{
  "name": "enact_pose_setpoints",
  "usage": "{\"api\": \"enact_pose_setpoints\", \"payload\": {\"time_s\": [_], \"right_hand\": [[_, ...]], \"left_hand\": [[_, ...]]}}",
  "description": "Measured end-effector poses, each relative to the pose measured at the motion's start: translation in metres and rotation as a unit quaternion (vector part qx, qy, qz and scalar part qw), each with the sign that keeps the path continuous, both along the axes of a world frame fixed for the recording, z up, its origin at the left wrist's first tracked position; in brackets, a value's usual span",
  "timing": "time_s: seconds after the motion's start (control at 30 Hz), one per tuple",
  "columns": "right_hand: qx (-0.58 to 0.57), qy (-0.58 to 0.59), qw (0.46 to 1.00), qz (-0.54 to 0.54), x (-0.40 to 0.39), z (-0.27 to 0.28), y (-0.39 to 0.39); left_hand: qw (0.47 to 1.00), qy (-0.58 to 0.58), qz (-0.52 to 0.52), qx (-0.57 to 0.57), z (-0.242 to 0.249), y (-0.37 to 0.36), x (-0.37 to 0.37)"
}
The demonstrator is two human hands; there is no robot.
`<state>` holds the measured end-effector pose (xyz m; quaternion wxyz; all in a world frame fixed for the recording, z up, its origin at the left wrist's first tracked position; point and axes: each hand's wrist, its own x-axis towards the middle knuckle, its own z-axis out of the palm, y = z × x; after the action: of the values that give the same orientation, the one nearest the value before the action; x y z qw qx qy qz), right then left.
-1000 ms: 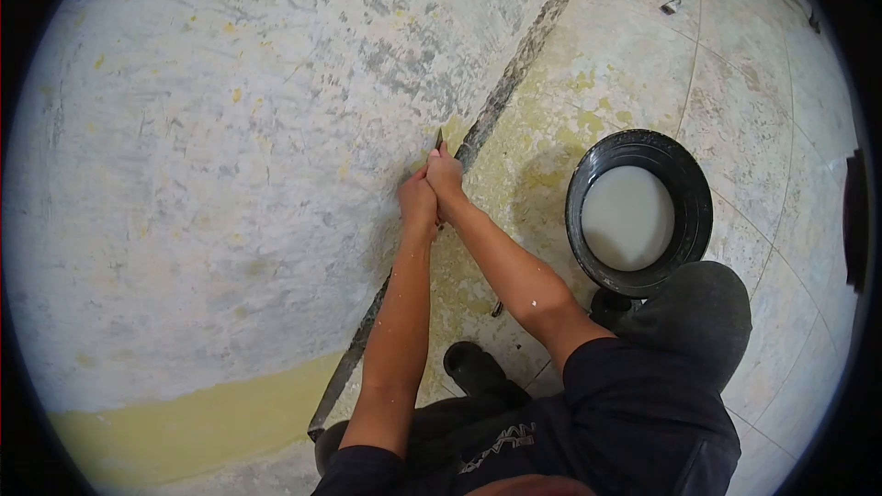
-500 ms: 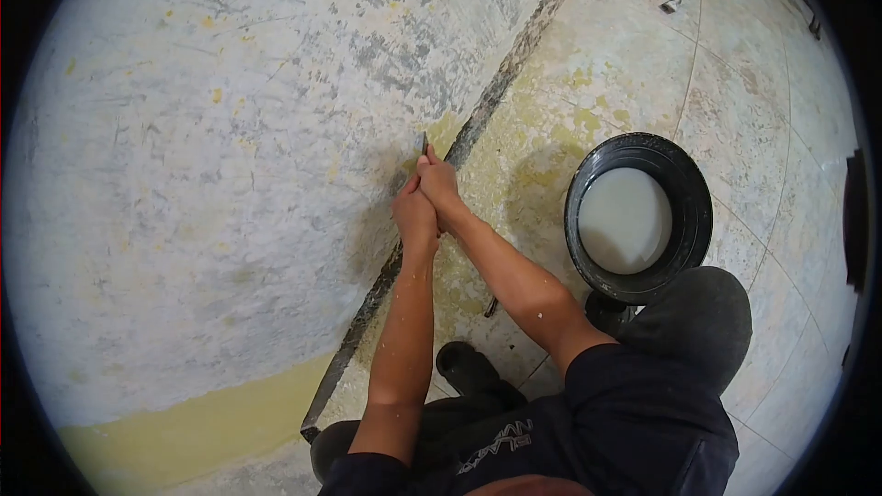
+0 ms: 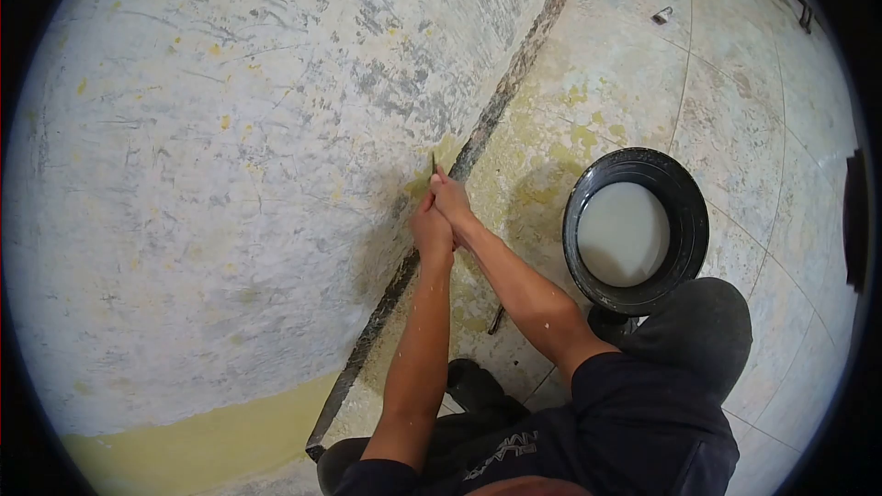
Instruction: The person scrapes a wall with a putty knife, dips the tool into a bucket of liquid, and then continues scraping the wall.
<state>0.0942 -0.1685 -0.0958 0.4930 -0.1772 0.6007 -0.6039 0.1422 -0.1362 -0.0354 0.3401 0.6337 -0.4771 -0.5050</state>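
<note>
My right hand (image 3: 450,197) is closed around a scraper (image 3: 434,163), of which only the thin dark blade shows beyond the fingers; the handle is hidden. Wrapped against it from below and to the left, my left hand (image 3: 430,228) helps grip the same tool. The blade meets the low part of the wall (image 3: 230,220), at a small patch of yellow-green paint (image 3: 420,182) just above the dark baseboard strip (image 3: 478,142). Grey scrape marks and yellow specks cover the whitish wall around it.
A black bucket (image 3: 573,230) with milky liquid (image 3: 625,234) stands on the floor close to my bent knee (image 3: 694,331). Paint flakes lie on the tiles (image 3: 726,129). A dark slim object (image 3: 497,320) lies near my foot, and a small metal piece (image 3: 661,15) lies farther off.
Both hands and the scraper have shifted slightly down and right in view, toward the baseboard. The camera view has also moved a little. The grip stays the same.
</note>
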Motion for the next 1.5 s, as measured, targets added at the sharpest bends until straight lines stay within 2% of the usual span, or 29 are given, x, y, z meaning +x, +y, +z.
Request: {"api": "enact_pose_setpoints", "payload": {"time_s": [0.07, 0.17, 0.2, 0.27, 0.3, 0.43, 0.5, 0.57, 0.63, 0.73, 0.8, 0.9, 1.0, 1.07, 1.17, 1.2, 1.27, 1.33, 1.4, 1.47, 1.5], "right_hand": [[-0.030, -0.149, 0.988, 0.024, 0.006, 0.023, 0.018], [-0.007, -0.169, 0.985, 0.017, 0.001, 0.031, 0.015], [-0.006, -0.171, 0.985, 0.017, 0.002, 0.022, 0.006], [-0.039, -0.156, 0.979, -0.122, 0.002, -0.007, -0.016], [-0.042, -0.154, 0.979, -0.127, -0.004, -0.003, -0.013], [-0.034, -0.119, 0.991, -0.057, -0.005, 0.003, 0.004], [-0.032, -0.125, 0.991, -0.035, 0.003, 0.001, 0.005], [-0.013, -0.158, 0.987, 0.011, -0.001, 0.003, 0.005], [-0.016, -0.148, 0.989, -0.012, -0.004, 0.008, 0.005], [-0.013, -0.137, 0.990, -0.025, -0.002, 0.016, 0.006], [-0.005, -0.128, 0.991, -0.025, 0.001, 0.016, 0.011], [-0.022, -0.091, 0.995, -0.043, 0.004, 0.013, 0.001], [-0.002, -0.096, 0.995, 0.009, 0.004, 0.002, -0.005], [-0.014, -0.136, 0.990, -0.035, 0.000, 0.016, 0.003], [-0.034, -0.124, 0.989, -0.079, 0.007, 0.003, -0.004], [-0.035, -0.122, 0.989, -0.078, 0.006, 0.007, 0.001], [0.001, -0.060, 0.998, 0.018, 0.001, 0.017, 0.009], [0.000, -0.041, 0.999, -0.020, 0.002, 0.009, -0.003], [0.006, -0.020, 0.998, -0.052, 0.002, -0.001, -0.008], [-0.030, -0.171, 0.978, -0.114, -0.006, -0.006, -0.016], [-0.033, -0.171, 0.978, -0.117, -0.009, -0.004, -0.011]], "left_hand": [[1.000, 0.023, 0.003, 0.008, 0.000, 0.007, 0.009], [0.999, 0.033, -0.002, 0.025, 0.011, 0.000, 0.002], [0.999, 0.013, -0.007, 0.041, 0.013, -0.002, 0.000], [0.999, 0.014, -0.021, 0.038, 0.001, -0.010, -0.006], [0.999, 0.017, -0.039, 0.030, -0.004, -0.016, -0.012], [0.997, 0.044, -0.054, -0.017, -0.006, -0.004, -0.013], [0.998, 0.057, 0.011, 0.002, 0.005, 0.011, -0.007], [0.997, 0.081, 0.014, 0.009, -0.006, 0.003, -0.003], [0.994, 0.109, 0.015, 0.014, -0.010, -0.002, -0.009], [0.998, 0.064, 0.018, 0.011, -0.001, -0.001, -0.004], [0.997, 0.053, 0.002, 0.047, 0.007, 0.002, -0.003], [0.999, 0.036, 0.005, 0.021, 0.005, 0.001, -0.001], [0.999, 0.033, 0.004, -0.001, 0.000, -0.005, -0.003], [0.999, 0.038, -0.010, 0.006, -0.001, -0.008, -0.004], [0.999, 0.036, -0.010, 0.015, -0.001, -0.003, 0.004], [0.999, 0.027, -0.007, 0.019, -0.001, -0.003, 0.004], [0.998, 0.057, 0.005, 0.017, -0.005, -0.004, 0.002], [0.996, 0.082, 0.024, 0.020, -0.006, -0.011, 0.002], [0.998, 0.029, -0.055, 0.012, -0.004, -0.018, -0.002], [0.999, 0.002, -0.049, 0.002, -0.001, -0.010, -0.013], [0.999, -0.027, -0.039, -0.012, 0.003, -0.007, -0.019]]}}
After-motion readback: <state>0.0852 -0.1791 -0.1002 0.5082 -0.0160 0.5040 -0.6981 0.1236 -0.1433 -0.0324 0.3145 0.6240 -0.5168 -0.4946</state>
